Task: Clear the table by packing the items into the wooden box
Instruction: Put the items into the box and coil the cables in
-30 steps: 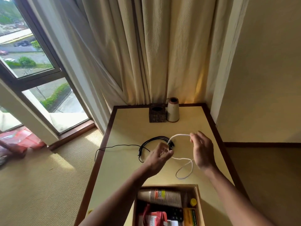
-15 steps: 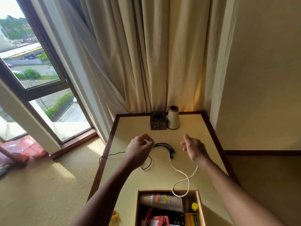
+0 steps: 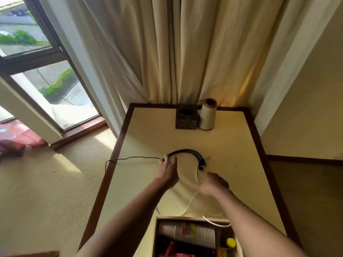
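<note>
On cable (image 3: 185, 150) now, perhaps: left hand (image 3: 167, 172)

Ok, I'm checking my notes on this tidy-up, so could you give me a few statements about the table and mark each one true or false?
1. The left hand has its fingers on the black cable. True.
2. The black cable is packed in the wooden box. False: it lies on the table, beyond the box.
3. A stack of paper cups lies on its side in the wooden box. True.
4. The thread cone stands left of the dark square holder. False: it stands right of the holder.
5. The black cable's thin end hangs over the table's left edge. True.
</note>
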`<state>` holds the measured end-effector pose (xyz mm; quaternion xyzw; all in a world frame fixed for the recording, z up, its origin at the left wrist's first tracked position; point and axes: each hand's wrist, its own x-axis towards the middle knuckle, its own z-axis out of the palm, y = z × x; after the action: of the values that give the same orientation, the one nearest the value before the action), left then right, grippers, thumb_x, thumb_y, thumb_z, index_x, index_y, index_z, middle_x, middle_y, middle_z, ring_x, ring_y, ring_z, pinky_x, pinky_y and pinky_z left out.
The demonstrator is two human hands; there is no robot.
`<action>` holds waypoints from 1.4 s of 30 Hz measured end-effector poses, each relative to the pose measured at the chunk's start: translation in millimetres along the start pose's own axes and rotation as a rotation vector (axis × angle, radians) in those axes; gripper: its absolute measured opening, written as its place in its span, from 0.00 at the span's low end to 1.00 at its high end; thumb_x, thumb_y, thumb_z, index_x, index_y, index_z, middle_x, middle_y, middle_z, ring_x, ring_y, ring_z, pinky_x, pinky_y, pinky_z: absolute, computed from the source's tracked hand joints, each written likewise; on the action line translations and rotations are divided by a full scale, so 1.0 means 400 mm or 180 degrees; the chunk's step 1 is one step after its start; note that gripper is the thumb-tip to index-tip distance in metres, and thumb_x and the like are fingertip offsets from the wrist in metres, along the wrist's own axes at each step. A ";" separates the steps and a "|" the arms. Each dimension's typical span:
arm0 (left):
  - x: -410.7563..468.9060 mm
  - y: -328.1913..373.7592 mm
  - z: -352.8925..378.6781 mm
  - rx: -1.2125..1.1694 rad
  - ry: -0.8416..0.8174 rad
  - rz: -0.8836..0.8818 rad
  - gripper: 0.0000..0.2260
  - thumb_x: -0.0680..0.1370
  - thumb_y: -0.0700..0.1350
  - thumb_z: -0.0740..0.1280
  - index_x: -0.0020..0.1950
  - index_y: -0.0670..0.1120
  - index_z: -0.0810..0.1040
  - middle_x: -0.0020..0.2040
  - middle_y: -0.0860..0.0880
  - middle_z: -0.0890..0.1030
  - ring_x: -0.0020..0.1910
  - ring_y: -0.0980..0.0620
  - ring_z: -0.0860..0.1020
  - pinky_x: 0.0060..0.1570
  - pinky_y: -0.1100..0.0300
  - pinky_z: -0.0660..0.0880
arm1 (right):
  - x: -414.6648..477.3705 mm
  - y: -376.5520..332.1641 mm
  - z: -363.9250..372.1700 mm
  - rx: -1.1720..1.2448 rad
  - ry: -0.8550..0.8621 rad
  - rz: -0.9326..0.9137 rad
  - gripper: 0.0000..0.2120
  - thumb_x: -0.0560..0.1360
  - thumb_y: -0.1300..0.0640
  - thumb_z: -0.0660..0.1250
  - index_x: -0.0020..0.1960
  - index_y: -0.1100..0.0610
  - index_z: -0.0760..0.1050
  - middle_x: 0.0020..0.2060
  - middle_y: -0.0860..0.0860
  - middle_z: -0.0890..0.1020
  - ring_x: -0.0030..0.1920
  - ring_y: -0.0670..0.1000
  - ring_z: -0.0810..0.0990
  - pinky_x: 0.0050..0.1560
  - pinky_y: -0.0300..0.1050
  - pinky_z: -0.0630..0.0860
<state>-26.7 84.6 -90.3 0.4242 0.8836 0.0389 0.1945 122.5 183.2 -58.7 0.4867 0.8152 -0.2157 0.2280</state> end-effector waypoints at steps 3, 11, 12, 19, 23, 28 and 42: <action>0.080 -0.006 0.046 0.0167 -0.0330 0.0059 0.33 0.85 0.52 0.60 0.84 0.49 0.45 0.84 0.43 0.41 0.82 0.35 0.47 0.76 0.31 0.56 | 0.030 -0.019 0.038 -0.0065 -0.0004 -0.0012 0.18 0.76 0.41 0.64 0.58 0.51 0.76 0.53 0.51 0.82 0.51 0.55 0.82 0.47 0.45 0.77; 0.111 -0.048 0.164 0.0093 -0.0312 0.0189 0.32 0.86 0.57 0.48 0.84 0.47 0.36 0.83 0.44 0.33 0.82 0.38 0.34 0.79 0.38 0.38 | -0.054 0.011 -0.010 0.0224 0.0574 -0.0186 0.14 0.79 0.47 0.60 0.43 0.52 0.81 0.36 0.46 0.83 0.32 0.47 0.78 0.29 0.39 0.68; 0.111 -0.046 0.165 0.0084 -0.0279 0.0193 0.32 0.86 0.57 0.48 0.84 0.47 0.36 0.83 0.44 0.34 0.82 0.38 0.35 0.79 0.37 0.37 | -0.082 0.017 -0.032 0.0278 0.0691 -0.0222 0.15 0.79 0.47 0.61 0.41 0.52 0.81 0.32 0.45 0.81 0.29 0.46 0.76 0.27 0.39 0.65; 0.123 -0.033 0.158 0.0082 -0.0436 0.0181 0.32 0.86 0.56 0.47 0.83 0.46 0.35 0.84 0.44 0.35 0.82 0.36 0.35 0.78 0.33 0.39 | -0.244 0.022 -0.177 0.0691 0.1698 -0.0505 0.12 0.77 0.46 0.67 0.41 0.50 0.84 0.27 0.42 0.79 0.25 0.40 0.74 0.22 0.37 0.63; 0.118 -0.029 0.140 0.0141 -0.0537 0.0142 0.33 0.85 0.56 0.48 0.84 0.45 0.36 0.84 0.44 0.35 0.82 0.36 0.35 0.78 0.32 0.41 | -0.318 0.034 -0.240 0.1217 0.2112 -0.0753 0.10 0.77 0.47 0.68 0.42 0.49 0.84 0.27 0.42 0.81 0.25 0.40 0.77 0.21 0.36 0.67; 0.121 -0.011 0.092 0.0264 -0.0902 -0.0061 0.36 0.83 0.52 0.55 0.84 0.45 0.39 0.84 0.43 0.35 0.81 0.35 0.36 0.75 0.28 0.40 | -0.350 0.070 -0.299 0.1906 0.2559 -0.0997 0.09 0.78 0.50 0.70 0.43 0.52 0.85 0.27 0.42 0.81 0.26 0.41 0.78 0.23 0.37 0.67; -0.390 0.090 -0.278 -0.3125 -0.2869 0.0760 0.38 0.73 0.62 0.76 0.75 0.45 0.70 0.66 0.36 0.80 0.53 0.36 0.82 0.46 0.47 0.84 | -0.370 0.122 -0.294 0.2224 0.2191 -0.1558 0.13 0.81 0.47 0.65 0.40 0.50 0.80 0.24 0.48 0.77 0.23 0.43 0.72 0.24 0.34 0.64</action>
<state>46.1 -1.0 69.2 0.3560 0.5430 0.2762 0.7085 209.6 168.8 115.4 0.3720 0.8120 -0.3487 -0.2839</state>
